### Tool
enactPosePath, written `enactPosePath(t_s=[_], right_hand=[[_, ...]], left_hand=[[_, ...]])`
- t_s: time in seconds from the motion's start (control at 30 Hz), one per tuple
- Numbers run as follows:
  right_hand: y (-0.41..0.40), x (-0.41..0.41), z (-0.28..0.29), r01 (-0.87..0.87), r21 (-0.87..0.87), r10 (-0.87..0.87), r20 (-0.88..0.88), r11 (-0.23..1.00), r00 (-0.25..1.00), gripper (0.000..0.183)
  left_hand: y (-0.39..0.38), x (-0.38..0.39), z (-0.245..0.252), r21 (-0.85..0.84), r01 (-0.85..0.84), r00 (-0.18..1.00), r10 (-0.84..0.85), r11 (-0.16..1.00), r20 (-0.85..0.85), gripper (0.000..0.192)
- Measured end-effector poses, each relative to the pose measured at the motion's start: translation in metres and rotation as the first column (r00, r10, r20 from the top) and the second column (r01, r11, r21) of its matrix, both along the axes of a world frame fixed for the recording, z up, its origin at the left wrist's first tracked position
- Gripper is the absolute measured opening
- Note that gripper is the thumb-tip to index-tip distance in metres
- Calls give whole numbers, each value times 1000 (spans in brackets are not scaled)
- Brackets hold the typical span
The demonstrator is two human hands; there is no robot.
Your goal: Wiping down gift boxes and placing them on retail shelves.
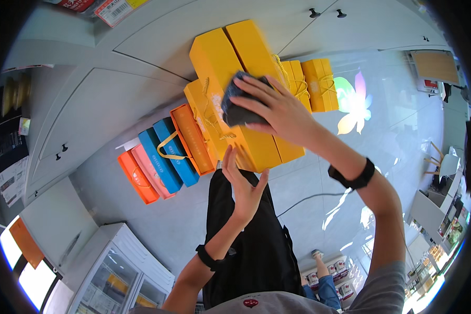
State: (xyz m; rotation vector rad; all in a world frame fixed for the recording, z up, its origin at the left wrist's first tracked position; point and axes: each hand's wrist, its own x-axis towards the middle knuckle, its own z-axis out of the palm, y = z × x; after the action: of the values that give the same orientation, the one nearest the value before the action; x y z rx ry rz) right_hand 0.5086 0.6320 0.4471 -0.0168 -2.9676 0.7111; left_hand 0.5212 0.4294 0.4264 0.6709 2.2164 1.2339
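Note:
Several yellow boxes [218, 53] with rope handles stand before me against the cabinet. My right hand [274, 106] presses a dark cloth [241, 112] on the top of the tall yellow boxes, fingers spread over it. My left hand [243, 180] is near their lower front edge, fingers apart and holding nothing; whether a fingertip touches the box cannot be told. Left of the yellow boxes stand an orange box with a yellow ribbon handle [192, 137], blue boxes [159, 157], a pink box [151, 168] and a red-orange box [135, 176].
White cabinet doors [153, 47] with black knobs run behind the boxes. A glass-door refrigerator [110, 274] stands lower left. A dark cable [314, 198] crosses the tiled floor at right. Another person's leg [322, 271] shows near shelved packages at the bottom; a white chair [447, 163] is far right.

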Motion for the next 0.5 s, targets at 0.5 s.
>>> enactPosePath(t_s=[0.5], right_hand=[[76,-69,-42,91,-93,-115,-294,992,949,46]], left_hand=[[13,-19,10,-52,137,950,-146,989,-275,86]])
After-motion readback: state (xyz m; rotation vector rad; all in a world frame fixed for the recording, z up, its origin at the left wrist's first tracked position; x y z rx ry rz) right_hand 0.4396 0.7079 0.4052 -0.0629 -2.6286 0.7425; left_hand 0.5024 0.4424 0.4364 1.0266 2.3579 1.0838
